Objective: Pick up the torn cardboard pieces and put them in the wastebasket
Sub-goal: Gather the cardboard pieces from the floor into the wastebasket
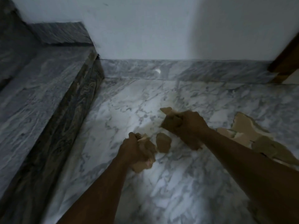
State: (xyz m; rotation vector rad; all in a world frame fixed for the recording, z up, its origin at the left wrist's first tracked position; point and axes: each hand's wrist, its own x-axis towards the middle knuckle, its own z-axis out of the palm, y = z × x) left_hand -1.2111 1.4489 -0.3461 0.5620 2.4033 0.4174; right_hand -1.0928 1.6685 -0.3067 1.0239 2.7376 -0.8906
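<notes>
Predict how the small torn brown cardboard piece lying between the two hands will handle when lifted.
The small torn brown cardboard piece looks thin and flat: probably light, fairly stiff. Lying flat on the grey-veined marble floor, it may slide before lifting.

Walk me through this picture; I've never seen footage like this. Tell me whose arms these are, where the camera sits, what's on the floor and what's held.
No machine here: one picture, from a camera worn on a person's head, looking down at their bare arms. The left hand grips a bunch of torn cardboard; the right hand grips another piece. On the marble floor a small scrap lies between the hands, and bigger torn pieces lie to the right. A stone step runs along the left, a white wall behind. No wastebasket is in view.
</notes>
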